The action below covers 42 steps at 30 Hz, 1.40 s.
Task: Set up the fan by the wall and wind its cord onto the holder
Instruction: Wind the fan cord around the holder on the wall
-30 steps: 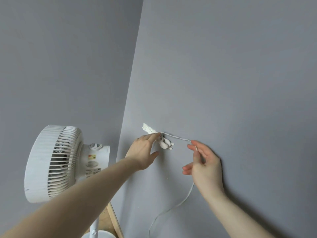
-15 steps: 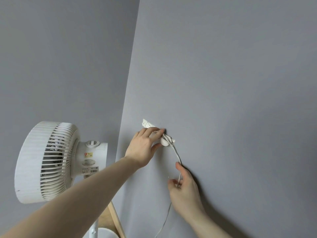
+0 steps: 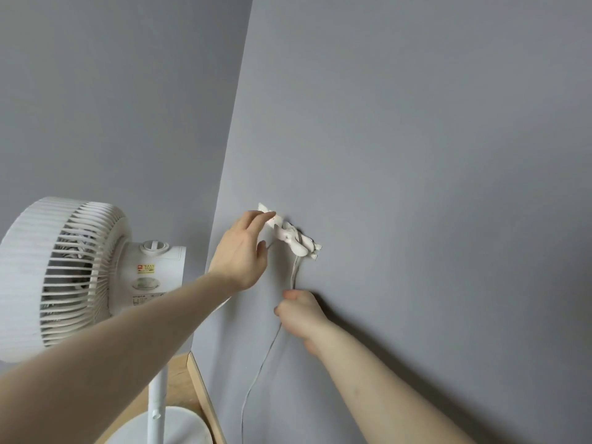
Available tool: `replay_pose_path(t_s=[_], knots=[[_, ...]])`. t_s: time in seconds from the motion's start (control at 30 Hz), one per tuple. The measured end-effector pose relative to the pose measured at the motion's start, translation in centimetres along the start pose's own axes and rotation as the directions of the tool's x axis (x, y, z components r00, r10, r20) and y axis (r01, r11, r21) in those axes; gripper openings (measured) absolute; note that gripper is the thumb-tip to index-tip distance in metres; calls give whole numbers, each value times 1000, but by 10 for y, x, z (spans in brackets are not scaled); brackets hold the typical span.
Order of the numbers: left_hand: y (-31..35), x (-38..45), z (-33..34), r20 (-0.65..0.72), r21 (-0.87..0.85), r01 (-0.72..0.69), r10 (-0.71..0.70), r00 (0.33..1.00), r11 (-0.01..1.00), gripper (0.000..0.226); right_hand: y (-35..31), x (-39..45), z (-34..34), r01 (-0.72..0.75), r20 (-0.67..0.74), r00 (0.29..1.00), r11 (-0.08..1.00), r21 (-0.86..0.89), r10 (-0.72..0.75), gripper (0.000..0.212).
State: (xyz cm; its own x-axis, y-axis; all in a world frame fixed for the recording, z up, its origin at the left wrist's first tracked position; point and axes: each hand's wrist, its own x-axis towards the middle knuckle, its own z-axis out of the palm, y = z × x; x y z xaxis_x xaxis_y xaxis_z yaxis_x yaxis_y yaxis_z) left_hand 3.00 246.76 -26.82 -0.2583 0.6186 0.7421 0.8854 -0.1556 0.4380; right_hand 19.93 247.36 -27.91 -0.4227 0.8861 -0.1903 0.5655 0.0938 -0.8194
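On the wall: small white plastic cord holder (image 3: 296, 240) stuck to the grey painted wall (image 3: 416, 155), a few turns of thin white power cord (image 3: 293, 270) already round it
Left hand: my left hand (image 3: 242, 251) has eased off the holder; fingers now loosely spread, only the fingertips (image 3: 267, 216) near its top end
Right hand: my right hand (image 3: 301, 317) has swung down from the right to just below the holder, fingers pinched shut on the cord
Cord: runs taut down from holder to my pinch, then hangs slack towards the floor
Fan: white pedestal fan (image 3: 70, 274) stands at left, near the corner
Meaning: another loop looks laid; slack remains to wind
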Motion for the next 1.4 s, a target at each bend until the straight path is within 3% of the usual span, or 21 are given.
replay_pose_path(t_s=[0.07,0.17,0.23,0.33,0.43,0.5,0.67,0.77,0.83,0.97,1.03,1.1,1.3,1.4], knots=[[-7,-3,-1,106,-100,316,-305,946,944,54,-7,11,3,-12,-5,1000,1000,-17,12,43],[-24,-11,5,406,-121,627,-538,738,769,48,-19,20,8,-2,25,1000,999,-33,3,43],[-33,-19,9,507,-169,718,-565,651,675,43,-28,26,10,-4,46,999,1000,-12,5,50],[-39,-28,13,560,-219,761,-561,610,610,36,-41,34,15,15,34,999,1000,21,-15,24],[-41,-33,16,603,-254,791,-548,580,557,37,-49,37,19,58,19,998,986,158,-62,33],[-42,-33,19,613,-321,802,-536,581,503,37,-52,35,18,99,13,994,972,211,-104,32],[-40,-29,21,607,-464,802,-524,597,376,41,-45,28,17,126,66,988,981,148,-136,48],[-40,-20,18,575,-491,787,-539,615,374,49,-34,20,10,188,84,979,982,-27,-186,56],[-40,-10,15,553,-504,773,-544,631,385,54,-25,11,3,282,16,959,944,-174,-284,55],[-33,17,1,474,-549,721,-552,686,424,61,-22,-10,-15,538,-213,761,780,-319,-612,47],[-24,30,-7,425,-589,690,-565,707,421,60,-28,-16,-29,592,-286,663,718,-365,-692,48],[-17,44,-14,388,-635,660,-574,721,401,58,-35,-19,-40,581,-314,624,693,-427,-716,53],[2,77,-27,323,-706,597,-577,750,380,60,-45,-15,-48,430,-181,767,702,-567,-616,65],[15,89,-34,270,-721,564,-586,764,404,56,-46,-14,-45,387,-154,799,693,-608,-582,65]])
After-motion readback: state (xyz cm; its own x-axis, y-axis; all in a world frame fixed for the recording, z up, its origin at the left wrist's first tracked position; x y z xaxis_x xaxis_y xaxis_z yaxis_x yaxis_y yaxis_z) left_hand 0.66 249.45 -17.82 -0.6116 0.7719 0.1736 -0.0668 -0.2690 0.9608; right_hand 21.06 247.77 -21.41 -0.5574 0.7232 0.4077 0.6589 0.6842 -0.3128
